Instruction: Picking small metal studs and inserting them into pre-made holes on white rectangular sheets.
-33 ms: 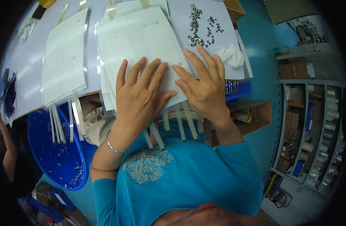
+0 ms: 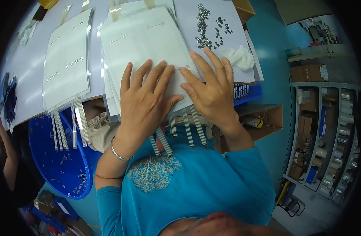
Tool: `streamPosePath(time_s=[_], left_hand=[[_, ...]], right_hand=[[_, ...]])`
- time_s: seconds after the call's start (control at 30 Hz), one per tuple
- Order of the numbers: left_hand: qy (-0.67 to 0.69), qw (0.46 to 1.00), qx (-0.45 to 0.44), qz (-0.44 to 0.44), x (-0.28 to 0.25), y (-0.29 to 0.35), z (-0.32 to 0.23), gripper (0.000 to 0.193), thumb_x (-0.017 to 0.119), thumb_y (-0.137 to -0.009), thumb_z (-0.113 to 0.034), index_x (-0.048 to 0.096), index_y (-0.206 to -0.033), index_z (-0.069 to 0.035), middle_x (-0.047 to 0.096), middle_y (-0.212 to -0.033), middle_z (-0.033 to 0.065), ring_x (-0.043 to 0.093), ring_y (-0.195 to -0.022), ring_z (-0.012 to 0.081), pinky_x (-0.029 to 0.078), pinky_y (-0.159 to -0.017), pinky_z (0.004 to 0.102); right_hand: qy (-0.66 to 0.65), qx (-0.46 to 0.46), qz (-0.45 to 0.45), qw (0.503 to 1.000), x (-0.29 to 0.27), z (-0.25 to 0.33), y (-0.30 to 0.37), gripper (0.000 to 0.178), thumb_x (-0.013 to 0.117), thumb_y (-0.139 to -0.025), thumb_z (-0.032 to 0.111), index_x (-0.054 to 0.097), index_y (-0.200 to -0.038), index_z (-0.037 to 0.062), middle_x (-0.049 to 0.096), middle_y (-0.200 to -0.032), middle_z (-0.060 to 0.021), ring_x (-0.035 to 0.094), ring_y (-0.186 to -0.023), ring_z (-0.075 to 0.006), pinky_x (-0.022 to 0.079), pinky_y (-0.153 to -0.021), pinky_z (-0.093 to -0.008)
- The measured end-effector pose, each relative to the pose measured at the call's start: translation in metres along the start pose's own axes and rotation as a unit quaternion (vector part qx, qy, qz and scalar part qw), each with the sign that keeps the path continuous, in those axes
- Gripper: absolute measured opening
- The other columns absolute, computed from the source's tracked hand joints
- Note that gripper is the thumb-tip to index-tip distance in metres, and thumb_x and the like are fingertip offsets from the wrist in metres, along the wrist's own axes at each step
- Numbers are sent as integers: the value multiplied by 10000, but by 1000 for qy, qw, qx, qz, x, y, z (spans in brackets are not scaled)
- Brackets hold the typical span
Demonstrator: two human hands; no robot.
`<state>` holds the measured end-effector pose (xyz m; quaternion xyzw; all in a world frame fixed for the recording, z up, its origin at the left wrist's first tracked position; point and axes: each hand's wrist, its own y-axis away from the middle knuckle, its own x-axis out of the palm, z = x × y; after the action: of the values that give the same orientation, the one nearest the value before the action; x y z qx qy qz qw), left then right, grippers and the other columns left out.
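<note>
A stack of white sheets (image 2: 147, 43) lies before me at the table's front edge, with flat striped ribbon tails (image 2: 197, 126) hanging from its near side. My left hand (image 2: 146, 92) rests palm down on the top sheet, fingers spread and stretched. My right hand (image 2: 212, 88) is open over the sheet's right edge. Its index fingertip touches the sheet beside a small row of metallic marks (image 2: 184, 67). Other such marks sit near the sheet's far side. Neither hand shows anything held; what lies under the palms is hidden.
A second stack of white sheets (image 2: 68, 63) with ribbon tails lies to the left. Small shiny metal pieces (image 2: 204, 23) are scattered at the far right, near a crumpled white cloth (image 2: 241, 59). Below the table stand a blue tub (image 2: 58, 165) and a cardboard box (image 2: 272, 118).
My right hand has shifted very slightly to the left. My left hand and the sheets stay where they were.
</note>
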<state>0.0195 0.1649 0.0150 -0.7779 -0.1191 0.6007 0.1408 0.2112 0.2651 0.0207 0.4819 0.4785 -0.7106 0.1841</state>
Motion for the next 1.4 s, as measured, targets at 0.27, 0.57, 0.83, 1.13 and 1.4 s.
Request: streamPosePath(time_s=[0.27,0.57,0.83,1.13,1.4], left_hand=[[-1,1000,10,-24,1,0,2,673,794,-925,-510,667,-1452,-111,656,-1474,66,563,-1417,329,314,-1289,583],[4,1000,16,-25,0,1,5,674,797,-919,-518,673,-1437,-106,654,-1483,56,567,-1415,322,320,-1284,580],[4,1000,14,-21,1,3,6,677,788,-926,-528,666,-1457,-126,652,-1487,49,564,-1427,317,321,-1284,584],[-22,999,31,-5,-4,-4,1,633,732,-935,-588,689,-1492,-288,659,-1415,58,574,-1367,335,320,-1279,604],[-40,999,30,7,-2,-7,-5,559,759,-970,-474,692,-1485,-267,652,-1461,37,547,-1446,316,313,-1289,589]], right_hand=[[25,-2,10,1000,2,-11,-4,342,781,-981,369,832,-1275,203,578,-1603,-153,476,-1519,-408,341,-1197,-641],[-2,-48,1,999,8,-23,-4,325,784,-978,388,840,-1265,245,577,-1612,-138,459,-1546,-382,358,-1205,-635],[3,-122,4,992,-8,-66,-11,310,801,-968,347,845,-1251,231,622,-1569,-108,515,-1506,-349,404,-1191,-621],[17,87,-81,993,-9,-86,12,269,786,-992,179,831,-1243,94,646,-1512,-164,561,-1434,-379,445,-1191,-494],[49,74,-63,994,3,-84,1,248,795,-985,206,847,-1216,132,657,-1506,-135,512,-1489,-382,404,-1217,-501]])
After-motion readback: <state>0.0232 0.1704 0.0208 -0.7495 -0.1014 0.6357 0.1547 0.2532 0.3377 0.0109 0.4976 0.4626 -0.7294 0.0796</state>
